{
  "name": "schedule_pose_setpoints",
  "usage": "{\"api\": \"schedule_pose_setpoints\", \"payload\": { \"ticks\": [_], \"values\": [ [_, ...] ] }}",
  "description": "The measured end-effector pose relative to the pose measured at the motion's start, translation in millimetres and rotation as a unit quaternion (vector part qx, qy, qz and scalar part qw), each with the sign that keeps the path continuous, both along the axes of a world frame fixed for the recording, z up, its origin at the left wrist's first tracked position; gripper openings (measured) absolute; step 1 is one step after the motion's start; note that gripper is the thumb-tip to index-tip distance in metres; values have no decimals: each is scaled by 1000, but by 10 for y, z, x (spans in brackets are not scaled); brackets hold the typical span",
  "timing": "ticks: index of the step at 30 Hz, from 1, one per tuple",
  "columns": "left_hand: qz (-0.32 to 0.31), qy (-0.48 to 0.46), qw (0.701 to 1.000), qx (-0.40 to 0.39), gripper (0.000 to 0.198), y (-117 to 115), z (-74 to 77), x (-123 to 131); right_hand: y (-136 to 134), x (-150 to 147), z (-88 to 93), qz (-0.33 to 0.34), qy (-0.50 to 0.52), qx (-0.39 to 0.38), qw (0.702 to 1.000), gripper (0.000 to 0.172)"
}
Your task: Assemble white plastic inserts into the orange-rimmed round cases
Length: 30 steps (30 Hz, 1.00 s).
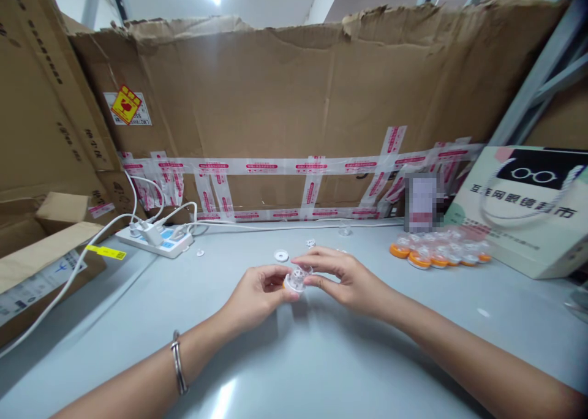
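My left hand [264, 293] is closed around a small round white-and-orange plastic piece [294, 282], thumb in front and fingers behind. Its white, gear-like top faces up and to the right. With thumb and fingertips, my right hand [342, 278] pinches a clear plastic cap [307, 272] against that top; whether the cap is seated or only touching I cannot tell. Both hands are just above the table. Behind them lie a flat white ring [281, 256] and a small white part [311, 243].
Several finished-looking pieces with orange bases and clear tops [438, 255] cluster at the right, before a phone-like upright object [420, 203] and a paper bag [519, 217]. A power strip [158, 240] with white cables and an open carton [41, 272] stand left. Taped cardboard [294, 100] walls the back.
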<state>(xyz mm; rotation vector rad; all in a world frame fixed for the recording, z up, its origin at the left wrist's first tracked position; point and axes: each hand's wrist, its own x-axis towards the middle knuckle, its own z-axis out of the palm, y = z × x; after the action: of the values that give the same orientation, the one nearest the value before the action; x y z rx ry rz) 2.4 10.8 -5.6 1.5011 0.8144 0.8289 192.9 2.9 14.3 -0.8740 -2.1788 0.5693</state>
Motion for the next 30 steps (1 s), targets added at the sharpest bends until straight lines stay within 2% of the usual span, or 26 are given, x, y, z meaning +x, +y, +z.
{"api": "schedule_pose_setpoints", "payload": {
  "ticks": [4, 8, 14, 17, 20, 26, 30],
  "values": [
    [-28, 11, 999, -11, 28, -9, -3, -6, -51, 3, 30, 40, -21, 37, 998, 28],
    [-11, 35, 999, 24, 25, -43, 14, -2, -56, -10, 3, -13, -26, 63, 998, 23],
    [42, 56, 992, 108, 26, -58, 31, 30, -41, -65, -46, -71, 27, 2, 997, 21],
    [76, 6, 993, 88, 34, -30, 5, 48, -45, -71, -59, -46, 88, -28, 995, 23],
    [70, -13, 994, 77, 33, -21, -2, 55, -58, -61, -58, -22, 122, -50, 991, 23],
    [58, 26, 985, 158, 26, -102, 64, 48, -109, -77, -13, -111, 28, -29, 993, 22],
    [46, 47, 982, 179, 27, -159, 112, 35, -142, -82, 19, -73, 8, -2, 997, 20]
  ]
}}
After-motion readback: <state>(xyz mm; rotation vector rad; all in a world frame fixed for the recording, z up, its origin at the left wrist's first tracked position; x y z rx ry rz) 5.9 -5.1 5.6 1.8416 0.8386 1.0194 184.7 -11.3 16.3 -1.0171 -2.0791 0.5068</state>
